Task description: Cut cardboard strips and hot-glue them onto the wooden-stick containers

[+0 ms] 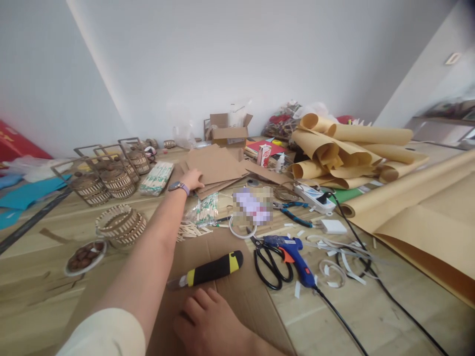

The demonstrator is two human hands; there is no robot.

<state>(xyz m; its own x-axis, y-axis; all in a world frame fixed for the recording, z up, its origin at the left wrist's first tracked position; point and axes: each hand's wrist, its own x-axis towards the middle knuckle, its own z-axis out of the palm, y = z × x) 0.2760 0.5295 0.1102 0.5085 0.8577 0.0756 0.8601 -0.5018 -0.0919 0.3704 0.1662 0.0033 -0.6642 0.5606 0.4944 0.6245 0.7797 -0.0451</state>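
Observation:
My left hand [193, 181], with a watch on its wrist, reaches forward to a stack of brown cardboard sheets [215, 163]. Its fingers close on the near left edge of a sheet. Close to me, my right hand [210, 321] rests with curled fingers on a large flat cardboard piece [252, 306]; nothing shows in it. Just beyond its knuckles lies a black and yellow utility knife [215, 268], blade pointing left. Black-handled scissors [272, 264] and a blue glue gun [293, 254] lie to the right. Packs of wooden sticks [158, 178] sit left of the sheets.
Small slatted baskets [117, 183] with handles and a bowl of nuts [85, 257] stand at left. Rolls of brown paper [356, 148], a power strip [315, 198] and pliers [297, 212] occupy the right. Black cables [341, 316] cross the table. An open cardboard box [230, 133] stands behind.

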